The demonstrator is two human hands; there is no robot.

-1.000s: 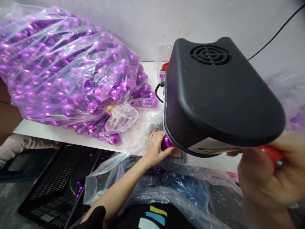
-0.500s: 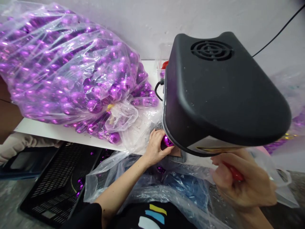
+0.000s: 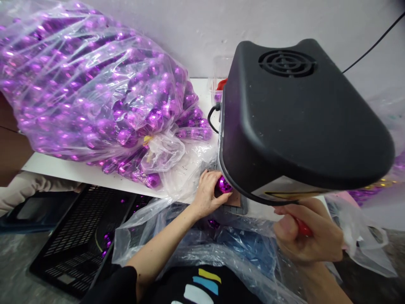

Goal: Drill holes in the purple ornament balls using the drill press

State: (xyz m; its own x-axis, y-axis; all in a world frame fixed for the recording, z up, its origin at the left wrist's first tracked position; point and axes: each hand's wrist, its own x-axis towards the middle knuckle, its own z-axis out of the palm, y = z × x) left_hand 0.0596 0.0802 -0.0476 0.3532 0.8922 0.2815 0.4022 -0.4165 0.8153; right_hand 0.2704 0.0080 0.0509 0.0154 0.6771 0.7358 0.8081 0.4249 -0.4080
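My left hand (image 3: 207,195) grips a shiny purple ball (image 3: 224,184) and holds it under the front of a black-hooded machine (image 3: 300,118) at the edge of the white table (image 3: 85,176). My right hand (image 3: 305,236) is closed around the machine's red lever handle (image 3: 304,229), low in front of the hood. The spot where the ball meets the machine is mostly hidden by the hood.
A big clear bag of purple balls (image 3: 95,93) lies on the table to the left. An open plastic bag (image 3: 228,245) with a few balls sits in my lap. A black slotted crate (image 3: 79,236) stands on the floor at left. A black cable (image 3: 373,42) runs up the wall.
My right hand has pulled the red handle down and to the left, from the right edge to below the hood. The left hand keeps the ball in place.
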